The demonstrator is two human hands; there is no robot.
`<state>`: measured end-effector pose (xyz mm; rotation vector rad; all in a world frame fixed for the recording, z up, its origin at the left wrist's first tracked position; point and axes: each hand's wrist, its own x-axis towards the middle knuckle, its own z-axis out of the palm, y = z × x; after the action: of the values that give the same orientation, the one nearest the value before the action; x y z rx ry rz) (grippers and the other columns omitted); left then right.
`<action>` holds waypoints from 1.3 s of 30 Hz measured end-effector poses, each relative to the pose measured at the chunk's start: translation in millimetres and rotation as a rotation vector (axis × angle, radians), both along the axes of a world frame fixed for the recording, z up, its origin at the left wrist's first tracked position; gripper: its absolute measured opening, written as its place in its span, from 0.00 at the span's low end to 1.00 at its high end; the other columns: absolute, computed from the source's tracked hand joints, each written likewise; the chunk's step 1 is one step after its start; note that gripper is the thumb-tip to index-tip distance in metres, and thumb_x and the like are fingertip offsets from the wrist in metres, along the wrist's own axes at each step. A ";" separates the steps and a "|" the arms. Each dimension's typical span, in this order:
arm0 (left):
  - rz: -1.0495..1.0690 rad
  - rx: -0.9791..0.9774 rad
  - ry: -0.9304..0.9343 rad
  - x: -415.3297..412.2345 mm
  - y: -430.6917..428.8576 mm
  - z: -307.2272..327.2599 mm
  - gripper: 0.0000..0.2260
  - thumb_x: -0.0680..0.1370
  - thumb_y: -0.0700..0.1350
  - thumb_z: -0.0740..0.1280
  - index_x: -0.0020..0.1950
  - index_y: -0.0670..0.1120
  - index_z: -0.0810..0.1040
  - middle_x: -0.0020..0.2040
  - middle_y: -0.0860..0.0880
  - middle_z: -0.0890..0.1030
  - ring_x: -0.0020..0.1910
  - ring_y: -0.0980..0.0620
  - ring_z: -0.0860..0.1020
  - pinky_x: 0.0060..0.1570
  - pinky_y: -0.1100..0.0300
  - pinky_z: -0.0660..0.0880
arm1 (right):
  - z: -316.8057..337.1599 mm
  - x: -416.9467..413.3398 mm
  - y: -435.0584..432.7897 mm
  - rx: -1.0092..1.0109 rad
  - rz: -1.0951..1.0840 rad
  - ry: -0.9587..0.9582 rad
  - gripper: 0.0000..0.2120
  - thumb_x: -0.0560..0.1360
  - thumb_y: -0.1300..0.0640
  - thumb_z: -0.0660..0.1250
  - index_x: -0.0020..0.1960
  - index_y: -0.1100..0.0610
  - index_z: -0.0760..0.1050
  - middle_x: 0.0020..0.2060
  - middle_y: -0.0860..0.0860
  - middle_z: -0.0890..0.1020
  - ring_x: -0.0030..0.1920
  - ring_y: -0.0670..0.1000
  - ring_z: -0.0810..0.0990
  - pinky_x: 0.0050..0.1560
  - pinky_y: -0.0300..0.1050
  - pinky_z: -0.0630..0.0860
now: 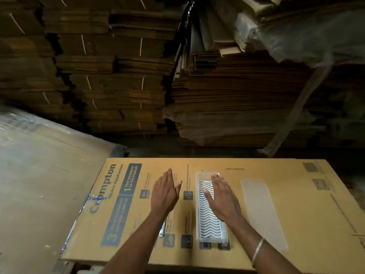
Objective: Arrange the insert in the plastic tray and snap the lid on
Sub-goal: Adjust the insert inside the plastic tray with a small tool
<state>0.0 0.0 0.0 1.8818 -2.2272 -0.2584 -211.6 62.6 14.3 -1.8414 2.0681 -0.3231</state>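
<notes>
A long clear plastic tray lies lengthwise on a flat printed cardboard box, with a white wavy-ribbed insert lying inside it. My right hand hovers flat over the tray's right side, fingers spread, holding nothing. My left hand is held open above the box, to the left of the tray and apart from it. The clear flat lid lies on the box to the right of the tray, untouched.
The cardboard box serves as the work surface. A small shiny strip lies under my left forearm. Tall stacks of flattened cartons rise behind. A dusty board slopes at the left.
</notes>
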 end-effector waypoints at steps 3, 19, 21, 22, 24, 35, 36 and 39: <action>0.046 0.085 -0.011 3.1 0.0 -14.7 0.32 0.83 0.62 0.49 0.80 0.42 0.56 0.71 0.42 0.72 0.65 0.42 0.74 0.60 0.49 0.76 | -3.8 -0.6 2.8 -0.021 -0.029 0.001 0.33 0.80 0.35 0.46 0.79 0.52 0.57 0.77 0.52 0.66 0.77 0.53 0.61 0.75 0.52 0.63; 0.238 0.359 -0.142 19.0 4.6 -94.5 0.22 0.82 0.50 0.57 0.73 0.39 0.68 0.71 0.39 0.72 0.62 0.42 0.79 0.55 0.51 0.77 | -26.1 -22.5 29.2 0.035 -0.094 0.051 0.32 0.81 0.35 0.41 0.40 0.52 0.76 0.35 0.49 0.81 0.39 0.50 0.78 0.40 0.51 0.77; 0.241 0.369 -0.144 20.0 4.7 -97.8 0.18 0.82 0.45 0.57 0.70 0.40 0.70 0.71 0.40 0.73 0.59 0.43 0.81 0.53 0.52 0.78 | -28.5 -30.5 33.6 0.037 -0.134 0.030 0.31 0.81 0.35 0.43 0.41 0.52 0.77 0.35 0.49 0.82 0.36 0.49 0.79 0.38 0.49 0.78; 0.245 0.375 -0.131 20.3 5.2 -99.3 0.16 0.82 0.43 0.57 0.68 0.40 0.72 0.70 0.40 0.73 0.58 0.43 0.82 0.53 0.52 0.78 | -30.4 -34.7 35.6 0.044 -0.154 0.018 0.30 0.81 0.36 0.44 0.41 0.52 0.77 0.36 0.49 0.82 0.36 0.49 0.79 0.38 0.49 0.78; 0.252 0.376 -0.111 20.7 6.0 -101.8 0.13 0.82 0.41 0.57 0.65 0.41 0.73 0.66 0.41 0.76 0.56 0.43 0.82 0.51 0.51 0.79 | -32.7 -41.5 39.8 0.064 -0.183 0.002 0.29 0.81 0.36 0.45 0.41 0.52 0.77 0.36 0.49 0.82 0.36 0.49 0.79 0.37 0.48 0.77; 0.419 0.436 0.167 25.1 1.7 -116.1 0.10 0.80 0.44 0.66 0.55 0.37 0.75 0.54 0.37 0.80 0.53 0.37 0.80 0.51 0.47 0.76 | -34.7 -47.7 32.1 0.032 -0.224 -0.021 0.27 0.81 0.37 0.45 0.38 0.51 0.74 0.33 0.47 0.78 0.35 0.49 0.77 0.36 0.47 0.75; 0.426 0.443 0.173 25.3 2.5 -117.2 0.10 0.80 0.44 0.66 0.55 0.37 0.75 0.54 0.37 0.80 0.53 0.37 0.80 0.50 0.47 0.76 | -33.2 -47.2 31.0 0.025 -0.225 -0.026 0.26 0.81 0.38 0.46 0.36 0.50 0.72 0.32 0.47 0.77 0.35 0.49 0.77 0.36 0.48 0.75; 0.438 0.441 0.231 25.3 4.9 -118.9 0.08 0.81 0.44 0.64 0.54 0.39 0.73 0.52 0.38 0.81 0.51 0.36 0.80 0.43 0.50 0.72 | -30.8 -48.6 28.7 0.005 -0.233 -0.029 0.25 0.82 0.39 0.48 0.35 0.50 0.70 0.30 0.46 0.75 0.34 0.49 0.76 0.34 0.47 0.72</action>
<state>25.3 4.9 -118.9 2.3517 -1.6474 -0.8928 -260.2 91.3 -16.5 -1.5846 2.2642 -0.3999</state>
